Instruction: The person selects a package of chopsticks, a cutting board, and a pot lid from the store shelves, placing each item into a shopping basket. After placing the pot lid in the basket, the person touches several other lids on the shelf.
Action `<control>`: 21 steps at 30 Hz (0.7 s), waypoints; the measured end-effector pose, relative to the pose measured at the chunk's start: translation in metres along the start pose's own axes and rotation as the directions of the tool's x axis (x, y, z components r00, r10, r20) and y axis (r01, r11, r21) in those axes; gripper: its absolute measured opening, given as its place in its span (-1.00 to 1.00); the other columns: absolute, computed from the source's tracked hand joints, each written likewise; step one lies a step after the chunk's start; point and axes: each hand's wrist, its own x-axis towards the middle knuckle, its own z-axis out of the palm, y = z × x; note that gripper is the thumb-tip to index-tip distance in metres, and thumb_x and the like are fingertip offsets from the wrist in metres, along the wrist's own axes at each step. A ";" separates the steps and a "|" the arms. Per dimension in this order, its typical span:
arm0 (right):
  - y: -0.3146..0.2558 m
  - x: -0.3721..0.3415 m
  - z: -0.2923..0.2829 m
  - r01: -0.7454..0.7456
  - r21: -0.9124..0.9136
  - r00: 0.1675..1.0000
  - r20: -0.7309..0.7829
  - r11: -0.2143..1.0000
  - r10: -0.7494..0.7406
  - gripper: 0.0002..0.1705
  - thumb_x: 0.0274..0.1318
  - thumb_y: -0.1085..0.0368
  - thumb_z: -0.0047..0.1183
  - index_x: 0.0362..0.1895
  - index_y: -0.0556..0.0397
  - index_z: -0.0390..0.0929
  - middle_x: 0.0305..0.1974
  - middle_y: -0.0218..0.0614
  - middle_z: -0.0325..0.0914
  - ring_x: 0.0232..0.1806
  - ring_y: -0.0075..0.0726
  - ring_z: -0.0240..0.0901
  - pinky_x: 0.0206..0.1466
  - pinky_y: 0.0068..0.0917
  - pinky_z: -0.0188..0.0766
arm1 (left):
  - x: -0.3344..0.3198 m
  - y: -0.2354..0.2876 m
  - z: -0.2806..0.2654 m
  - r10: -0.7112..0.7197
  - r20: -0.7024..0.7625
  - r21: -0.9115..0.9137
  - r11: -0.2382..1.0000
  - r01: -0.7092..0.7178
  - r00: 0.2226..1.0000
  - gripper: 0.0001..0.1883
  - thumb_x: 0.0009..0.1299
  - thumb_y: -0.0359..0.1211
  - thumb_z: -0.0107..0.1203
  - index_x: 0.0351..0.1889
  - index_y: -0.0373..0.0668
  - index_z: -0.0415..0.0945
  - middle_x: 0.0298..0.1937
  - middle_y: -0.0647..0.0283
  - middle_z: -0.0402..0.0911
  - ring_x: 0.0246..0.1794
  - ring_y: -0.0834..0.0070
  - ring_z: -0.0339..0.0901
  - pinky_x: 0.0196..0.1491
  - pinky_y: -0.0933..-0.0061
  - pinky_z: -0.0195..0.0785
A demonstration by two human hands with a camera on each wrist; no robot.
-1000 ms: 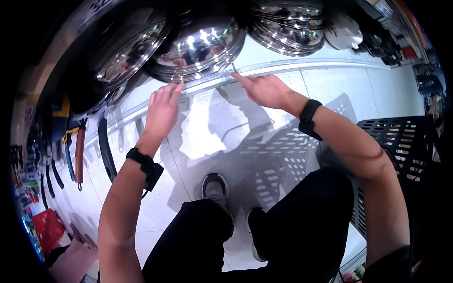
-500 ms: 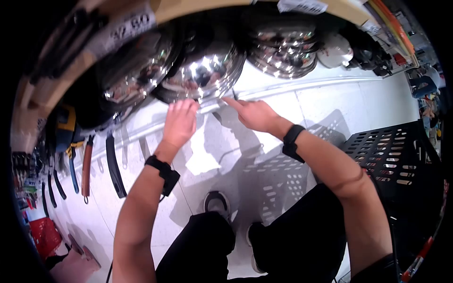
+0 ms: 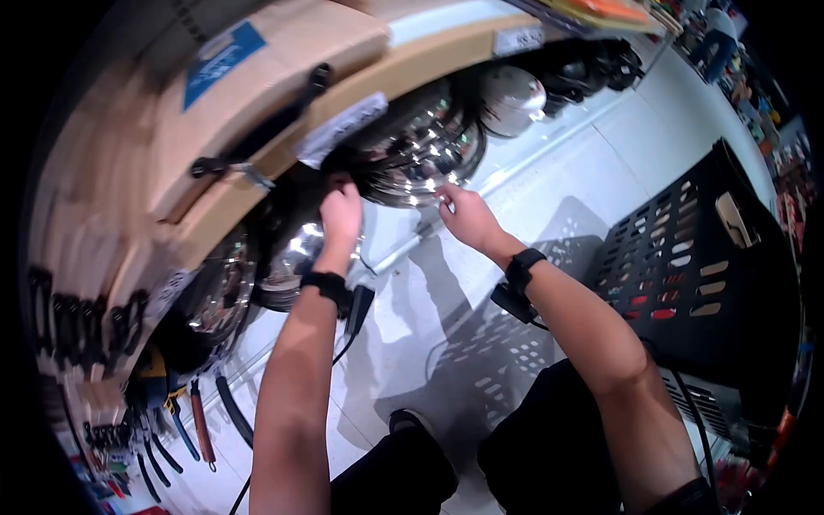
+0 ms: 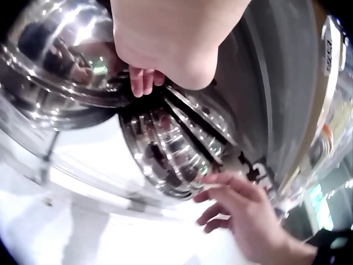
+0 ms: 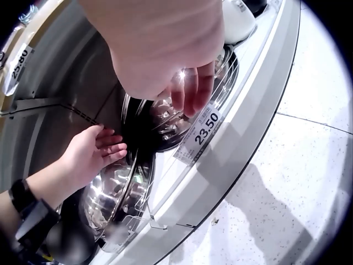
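Observation:
Several shiny metal pans or bowls (image 3: pixel 421 163) stand stacked on a low white shelf. My left hand (image 3: pixel 341 215) reaches between this stack and another shiny group (image 3: pixel 296 249); its fingers look loosely extended in the right wrist view (image 5: pixel 88 154), beside the dark gap. At the stack's front rim, my right hand (image 3: pixel 470 221) has its fingertips close to or touching the metal. In the left wrist view that right hand (image 4: pixel 248 212) shows loosely spread fingers by the shiny stack (image 4: pixel 165 154). Whether it grips the rim is unclear.
A price label (image 5: pixel 201 132) sits on the shelf edge. Above hangs a wooden-coloured shelf edge (image 3: pixel 429 60) holding a large box (image 3: pixel 283 69). A white pot (image 3: pixel 511 99) stands to the right, a black perforated basket (image 3: pixel 678 257) beside my right arm, and pan handles (image 3: pixel 202 425) jut out lower left.
The head view has turned toward the right along the shelf. My left hand has moved in between the shiny groups, and my right hand has moved from the shelf edge to the right-hand stack's rim.

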 end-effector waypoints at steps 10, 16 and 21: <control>0.015 0.082 -0.023 -0.097 0.218 0.862 -0.470 0.971 0.192 -0.42 0.20 0.02 -0.02 -0.02 0.37 0.36 -0.02 0.27 0.39 0.10 0.25 0.33 0.18 -0.14 0.26 | 0.017 0.030 0.035 -0.353 0.213 -0.779 0.502 0.377 0.911 -0.65 0.46 -0.29 -0.04 0.08 -0.33 0.29 -0.09 0.06 0.48 -0.26 0.32 0.57 -0.22 0.33 0.60; 0.009 0.134 -0.026 -0.381 0.094 0.881 -0.265 0.920 0.392 -0.27 0.21 -0.08 -0.10 0.15 0.38 0.26 0.22 0.33 0.16 0.19 0.33 0.23 0.33 -0.10 0.14 | 0.017 0.035 0.024 -0.235 0.256 -0.902 0.291 0.319 0.938 -0.69 0.43 -0.49 -0.13 0.13 -0.26 0.24 -0.02 0.05 0.52 -0.12 0.27 0.57 0.08 0.07 0.45; 0.019 0.130 -0.015 -0.211 -0.032 0.904 -0.386 0.977 0.182 -0.44 0.22 0.15 -0.25 0.01 0.52 0.30 0.14 0.39 0.24 0.12 0.38 0.29 0.23 -0.08 0.27 | 0.012 0.046 0.020 -0.175 0.305 -0.913 0.227 0.340 0.936 -0.75 0.46 -0.50 -0.19 0.07 -0.25 0.33 0.04 0.05 0.51 0.11 0.24 0.45 0.27 0.02 0.27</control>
